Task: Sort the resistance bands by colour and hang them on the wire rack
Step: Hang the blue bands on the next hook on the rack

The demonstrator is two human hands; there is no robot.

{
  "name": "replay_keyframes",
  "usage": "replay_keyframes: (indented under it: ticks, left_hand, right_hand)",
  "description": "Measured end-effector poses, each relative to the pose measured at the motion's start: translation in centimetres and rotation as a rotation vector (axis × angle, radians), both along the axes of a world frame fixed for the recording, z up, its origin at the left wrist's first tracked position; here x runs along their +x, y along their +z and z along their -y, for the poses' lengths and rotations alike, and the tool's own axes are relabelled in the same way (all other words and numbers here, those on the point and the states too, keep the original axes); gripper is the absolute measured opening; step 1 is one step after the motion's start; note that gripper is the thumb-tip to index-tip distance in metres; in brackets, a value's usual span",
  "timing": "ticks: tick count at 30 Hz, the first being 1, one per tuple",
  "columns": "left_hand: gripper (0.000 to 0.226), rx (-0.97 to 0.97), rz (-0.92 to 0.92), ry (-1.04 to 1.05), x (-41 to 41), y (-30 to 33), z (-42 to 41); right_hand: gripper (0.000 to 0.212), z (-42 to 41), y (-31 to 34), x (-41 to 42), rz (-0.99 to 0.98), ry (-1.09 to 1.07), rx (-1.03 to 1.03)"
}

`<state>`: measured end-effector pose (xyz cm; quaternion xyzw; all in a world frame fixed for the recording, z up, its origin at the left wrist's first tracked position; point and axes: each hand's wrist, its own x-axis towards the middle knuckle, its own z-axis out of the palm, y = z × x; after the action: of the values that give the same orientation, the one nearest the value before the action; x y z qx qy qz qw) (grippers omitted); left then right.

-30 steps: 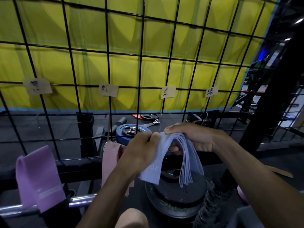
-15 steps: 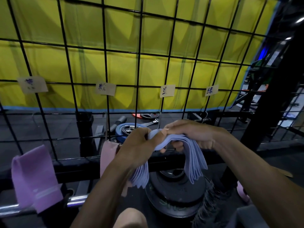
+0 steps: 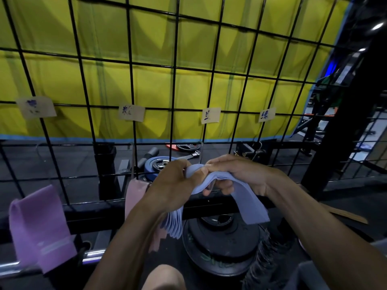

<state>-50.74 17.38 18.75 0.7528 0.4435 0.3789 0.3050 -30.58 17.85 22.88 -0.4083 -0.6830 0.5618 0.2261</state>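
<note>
Bands hung: purple band (image 3: 39,227) at 8 o'clock, pink band (image 3: 136,197) beside it. Blue bands (image 3: 249,204) unhung, clamped by left hand (image 3: 173,185) and right hand (image 3: 236,174).

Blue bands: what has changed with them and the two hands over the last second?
The left hand has closed over its end of the blue bands and drawn it down, so those layers now hang fanned below the wrist. The right hand still pinches the fold beside it. The purple band, pink band and paper labels on the wire rack are unchanged.
</note>
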Motion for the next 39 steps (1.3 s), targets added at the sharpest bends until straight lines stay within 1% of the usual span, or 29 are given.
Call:
replay_keyframes:
  ticks: [3, 6, 8, 10, 12, 14, 15, 19, 20, 24, 25, 28, 33, 37, 39]
  left_hand:
    - [0.038, -0.051, 0.027, -0.008, -0.1, 0.0, 0.0]
    - [0.042, -0.065, 0.033, -0.02, -0.1, 0.1, 0.2]
    - [0.044, -0.092, 0.052, -0.025, 0.0, 0.2, 0.3]
    - [0.044, -0.132, 0.084, -0.039, 0.1, 0.2, 0.3]
    - [0.046, -0.152, 0.112, -0.051, 0.1, 0.2, 0.3]
    - [0.049, -0.161, 0.137, -0.062, 0.0, 0.2, 0.3]
    - [0.053, -0.166, 0.151, -0.08, 0.0, 0.4, 0.5]
    - [0.089, -0.19, 0.212, -0.121, -0.2, 0.6, 0.7]
    - [0.091, -0.198, 0.22, -0.129, -0.2, 0.5, 0.6]
    - [0.083, -0.231, 0.248, -0.158, -0.1, 0.4, 0.5]
    - [0.078, -0.242, 0.26, -0.153, -0.1, 0.5, 0.5]
    - [0.052, -0.263, 0.312, -0.147, -0.1, 0.4, 0.6]
    - [0.031, -0.278, 0.328, -0.117, 0.0, 0.0, 0.3]
    - [0.026, -0.316, 0.432, -0.159, 0.2, 0.0, 0.5]
    - [0.024, -0.314, 0.424, -0.135, 0.4, 0.0, 0.6]
  right_hand:
    - [0.042, 0.5, -0.2, 0.1, -0.029, -0.011, -0.022]
    - [0.044, 1.3, -0.2, 1.0, 0.009, 0.055, 0.059]
    - [0.047, 1.4, -0.3, 1.8, -0.012, 0.051, 0.095]
    - [0.049, 1.4, -0.3, 2.3, 0.003, 0.024, 0.182]
    - [0.042, 1.4, -0.4, 2.3, 0.019, -0.006, 0.284]
    - [0.035, 1.5, -0.6, 2.1, 0.001, -0.038, 0.343]
    - [0.033, 1.6, -0.7, 2.0, -0.011, -0.052, 0.352]
    - [0.035, 1.8, -1.2, 1.4, -0.044, -0.065, 0.38]
    - [0.035, 1.8, -1.2, 1.4, -0.043, -0.062, 0.394]
    - [0.034, 1.5, -1.2, 1.6, -0.02, -0.04, 0.412]
    - [0.033, 1.5, -1.0, 1.6, -0.008, -0.031, 0.412]
    - [0.03, 1.3, -0.8, 1.4, 0.015, -0.012, 0.418]
    - [0.028, 1.5, -1.5, 0.7, 0.035, -0.056, 0.481]
    - [0.029, 2.6, -2.9, -0.1, 0.122, -0.172, 0.631]
    - [0.029, 3.5, -3.9, -0.6, 0.123, -0.207, 0.671]
